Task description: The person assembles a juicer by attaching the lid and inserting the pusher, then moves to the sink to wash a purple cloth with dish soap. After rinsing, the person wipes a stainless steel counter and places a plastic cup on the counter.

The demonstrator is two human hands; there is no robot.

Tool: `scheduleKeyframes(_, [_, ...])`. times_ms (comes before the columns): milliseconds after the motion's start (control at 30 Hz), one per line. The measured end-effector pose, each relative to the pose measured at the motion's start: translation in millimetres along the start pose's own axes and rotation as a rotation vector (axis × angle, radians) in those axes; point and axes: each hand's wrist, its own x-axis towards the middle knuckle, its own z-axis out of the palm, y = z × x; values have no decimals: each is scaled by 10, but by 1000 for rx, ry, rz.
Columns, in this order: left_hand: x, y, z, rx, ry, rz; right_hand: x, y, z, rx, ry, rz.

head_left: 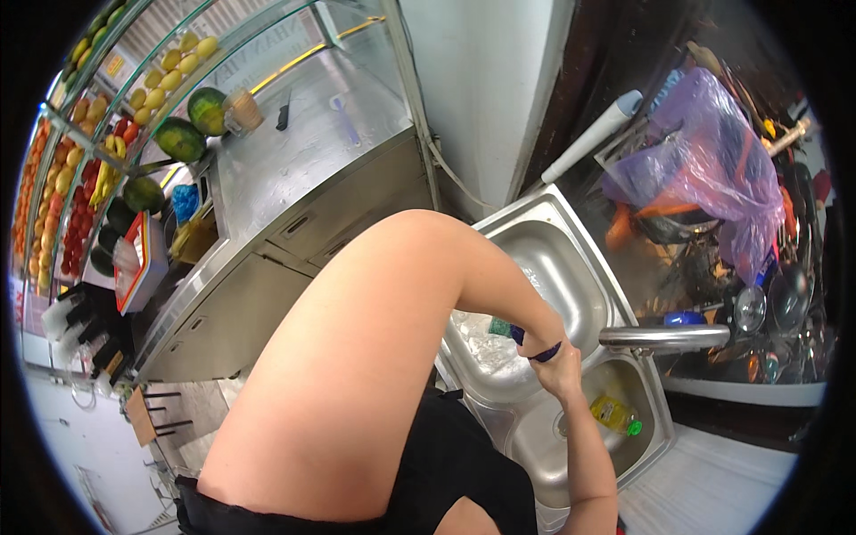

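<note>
Both my hands meet over the double steel sink (584, 236), near the divider between its two basins. My left hand (538, 339) is closed, and a dark purple and green scrubbing pad (501, 327) sticks out beside it over the far basin. My right hand (560, 370) is closed too, pressed against the left one, with a dark purple edge (546, 354) showing between them. Most fingers are hidden, so I cannot tell whether both purple parts belong to one piece. Whitish suds or clear wet material (486, 348) lies in the far basin under my left forearm.
A steel faucet (664, 337) reaches over the sink from the right. In the near basin lies a yellow liquid bottle (615, 415) with a green cap. A purple plastic bag (700, 169) sits among utensils at right. The steel counter (312, 143) holds a knife (283, 111) and watermelons (181, 140).
</note>
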Motion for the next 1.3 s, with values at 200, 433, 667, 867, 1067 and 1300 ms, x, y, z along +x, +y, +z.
scheduleKeyframes(200, [130,9,-61,231,349,122,31,225,145,746,-166,272])
scheduleKeyframes(433, [-202,-345,-478,462,459,583,-36,-68,190,1808,-567,335])
scheduleKeyframes(667, [268,-814,22,177,821,709,171,-168,468,2562,-570,206])
scheduleKeyframes(867, [300,-703,1146,-447,821,462,183,121,618,2567,-584,994])
scheduleKeyframes(1067, [-140,-681,1190,-809,702,201,-123,192,307,1825,-549,561])
scheduleKeyframes(1300, [-289,-546,713,-1899,-949,258,-90,-72,320,-82,98,-699])
